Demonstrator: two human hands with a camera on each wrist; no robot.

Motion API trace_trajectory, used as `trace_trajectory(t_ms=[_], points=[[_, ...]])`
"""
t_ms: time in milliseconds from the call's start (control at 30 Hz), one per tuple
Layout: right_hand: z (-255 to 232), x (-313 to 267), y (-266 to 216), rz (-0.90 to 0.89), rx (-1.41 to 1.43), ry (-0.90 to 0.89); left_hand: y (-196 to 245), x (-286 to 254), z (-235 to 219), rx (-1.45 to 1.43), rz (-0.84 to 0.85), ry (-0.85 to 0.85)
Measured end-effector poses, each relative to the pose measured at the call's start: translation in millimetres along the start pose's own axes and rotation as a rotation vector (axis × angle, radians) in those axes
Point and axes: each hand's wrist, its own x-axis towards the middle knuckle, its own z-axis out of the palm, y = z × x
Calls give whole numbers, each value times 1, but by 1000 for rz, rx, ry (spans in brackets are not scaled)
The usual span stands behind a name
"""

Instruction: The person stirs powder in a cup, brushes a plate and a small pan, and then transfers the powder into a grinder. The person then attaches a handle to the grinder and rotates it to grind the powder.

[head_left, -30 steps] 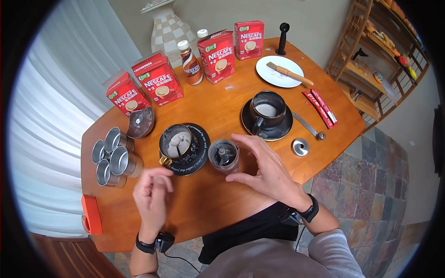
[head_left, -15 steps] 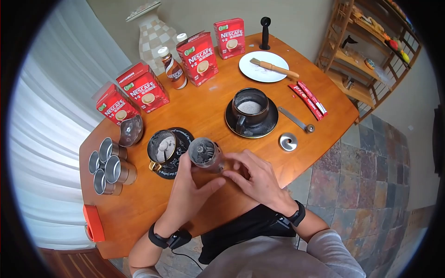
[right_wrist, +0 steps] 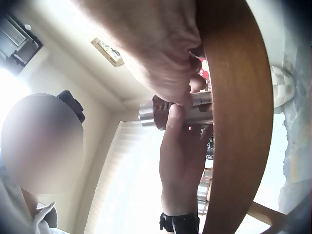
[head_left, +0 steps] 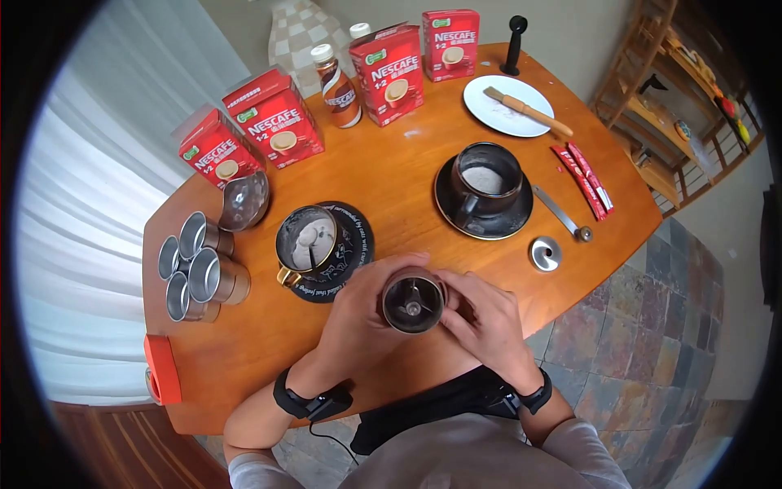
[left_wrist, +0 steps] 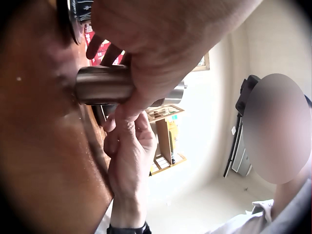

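Note:
In the head view a metal cylinder (head_left: pixel 413 302) with an open top and blades inside is between the hands near the table's front. The left hand (head_left: pixel 352 319) curls round its left side. Fingers and thumb of the right hand (head_left: pixel 489 319) pinch its right side. From the left wrist, the shiny cylinder (left_wrist: pixel 103 86) shows below the left hand's palm (left_wrist: pixel 158 53), with the right hand (left_wrist: pixel 129 156) meeting it. A ribbed brown band (right_wrist: pixel 162 112) round the cylinder appears in the right wrist view. Left of it, in the head view, stands a cup (head_left: pixel 308 240) holding powder and a spoon.
Another powder cup (head_left: pixel 487 175) rests on a black saucer (head_left: pixel 515 213). Metal cups (head_left: pixel 216 277) stand at the left, red boxes (head_left: pixel 281 122) along the back. A brush lies on a white plate (head_left: pixel 489 114); red sachets (head_left: pixel 583 183) and a metal disc (head_left: pixel 545 253) are at the right.
The left hand has come across from beside the cylinder and now holds it. The right hand's spread fingers have closed on its side. The cylinder has moved nearer the body.

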Motion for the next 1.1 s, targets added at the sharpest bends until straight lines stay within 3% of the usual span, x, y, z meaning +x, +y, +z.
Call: trace_trajectory(t_ms=[67, 233, 1100], points=[[0, 1, 0, -10, 1, 0, 1, 0, 4, -93, -9, 70], [0, -2, 3, 3, 7, -19, -1, 1, 0, 4, 50, 5], [-2, 0, -2, 73, 11, -39, -1, 1, 3, -8, 87, 27]])
